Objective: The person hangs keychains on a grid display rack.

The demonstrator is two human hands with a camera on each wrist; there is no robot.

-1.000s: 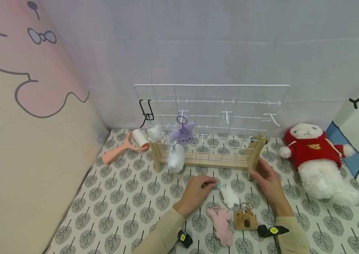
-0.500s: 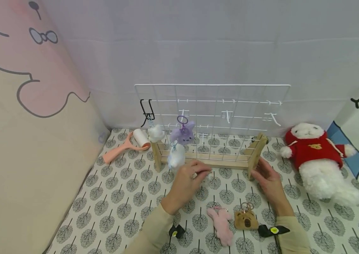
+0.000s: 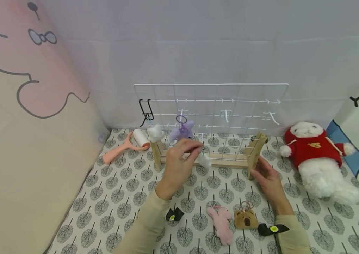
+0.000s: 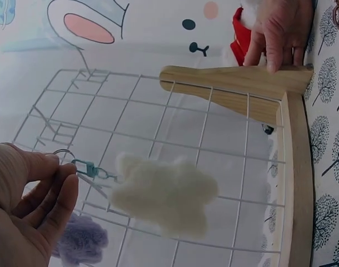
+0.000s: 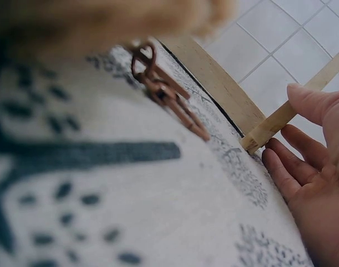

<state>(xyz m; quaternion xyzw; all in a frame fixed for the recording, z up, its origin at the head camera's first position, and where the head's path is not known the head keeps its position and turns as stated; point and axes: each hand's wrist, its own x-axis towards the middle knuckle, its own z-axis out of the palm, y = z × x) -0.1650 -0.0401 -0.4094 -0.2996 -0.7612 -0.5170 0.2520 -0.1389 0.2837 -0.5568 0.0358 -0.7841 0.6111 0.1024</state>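
"Head view: where was the white charm (image 3: 204, 160)?"

"At the centre, before the rack (image 3: 227, 163), hanging from the pinched fingertips of the left hand (image 3: 176, 167). Right of centre, the right hand (image 3: 268, 181) held the wooden leg (image 3: 254, 155)."

"And the left wrist view?"

"At the left edge, thumb and finger nipped the metal ring (image 4: 64, 150); plush filled the middle."

"Right wrist?"

"Right edge: thumb and bent fingers lay either side of the leg."

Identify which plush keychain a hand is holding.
The white plush dangling from the left hand; the purple plush and another white one hang on the rack; the pink plush and brown bear lie on the cloth.
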